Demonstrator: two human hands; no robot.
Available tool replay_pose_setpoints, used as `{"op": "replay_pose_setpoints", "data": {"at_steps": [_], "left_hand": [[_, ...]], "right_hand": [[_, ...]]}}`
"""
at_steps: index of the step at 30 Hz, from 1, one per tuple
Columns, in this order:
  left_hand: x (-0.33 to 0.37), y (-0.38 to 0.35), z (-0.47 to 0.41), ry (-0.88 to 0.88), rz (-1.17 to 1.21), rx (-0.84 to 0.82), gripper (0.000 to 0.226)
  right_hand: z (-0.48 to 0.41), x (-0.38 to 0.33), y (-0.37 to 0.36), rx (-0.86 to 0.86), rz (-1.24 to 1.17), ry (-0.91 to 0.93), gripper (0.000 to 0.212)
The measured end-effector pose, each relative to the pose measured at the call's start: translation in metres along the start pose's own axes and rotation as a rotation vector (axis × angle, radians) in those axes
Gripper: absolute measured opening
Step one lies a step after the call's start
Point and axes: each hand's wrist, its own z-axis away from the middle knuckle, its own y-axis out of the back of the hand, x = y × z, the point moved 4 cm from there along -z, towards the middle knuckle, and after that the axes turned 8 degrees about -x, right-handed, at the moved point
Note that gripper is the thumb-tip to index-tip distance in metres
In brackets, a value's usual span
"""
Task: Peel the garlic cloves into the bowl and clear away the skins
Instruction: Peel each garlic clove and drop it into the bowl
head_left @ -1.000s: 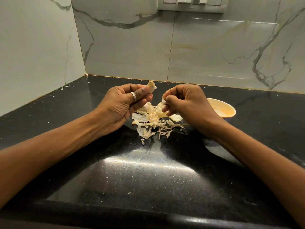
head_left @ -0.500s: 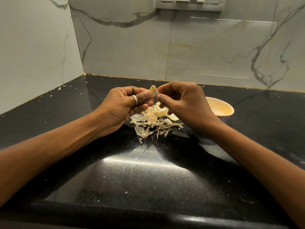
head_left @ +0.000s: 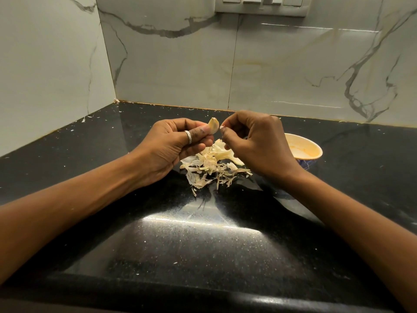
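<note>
Garlic clove: A single garlic clove is held in the air above the table, over the far side of the skin pile, with its pale curved tip pointing up.

Left grip: The left hand, wearing a silver ring, pinches the clove's lower end between thumb and curled fingers.

Right grip: The right hand is narrowed to a fingertip pinch just beside the clove's tip. Thumb and forefinger are closed on a small white skin sliver.

Just changed: A second ago the right hand was down by the pile, away from the clove. Half a second ago it met the clove. Now it stands just apart from it, with the sliver in its pinch.

What it means: By the look of it, another strip is coming away. The clove probably needs a last pick or two before it goes into the bowl.

Skin pile: Loose papery skins lie heaped on the table below and between the two hands, not yet cleared.

Bowl: A small bowl, pale orange inside, stands on the table right of the pile, partly behind the right hand. Whether any cloves lie in it cannot be told.

Table: The black speckled table carries stray flakes at its far-left edge, by the marble wall. A switch plate sits at the top.

In the way: Only the right hand itself stands between clove and bowl. The scattered flakes suggest clearing will take more than one sweep.
</note>
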Motion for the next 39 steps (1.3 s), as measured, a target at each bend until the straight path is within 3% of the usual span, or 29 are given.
{"op": "replay_pose_setpoints", "data": {"at_steps": [9, 15, 22, 32, 39], "left_hand": [[-0.0001, -0.0010, -0.0004, -0.001, 0.005, 0.016, 0.025], [0.0012, -0.0017, 0.0011, -0.016, -0.034, 0.029, 0.029], [0.0016, -0.0045, 0.0044, -0.032, -0.243, -0.013, 0.031], [0.0002, -0.0030, 0.0046, -0.103, -0.465, 0.001, 0.020], [-0.0022, 0.0003, 0.0032, -0.164, -0.635, 0.005, 0.020]], "right_hand": [[0.0001, -0.0084, 0.0005, 0.024, 0.134, 0.149, 0.013], [-0.0004, -0.0038, 0.0005, 0.018, 0.070, 0.074, 0.010], [-0.0013, 0.0007, -0.0031, -0.061, -0.152, -0.010, 0.011], [-0.0012, -0.0013, -0.0022, -0.066, -0.082, 0.055, 0.010], [0.0004, -0.0057, -0.0037, -0.068, 0.107, 0.146, 0.015]]}}
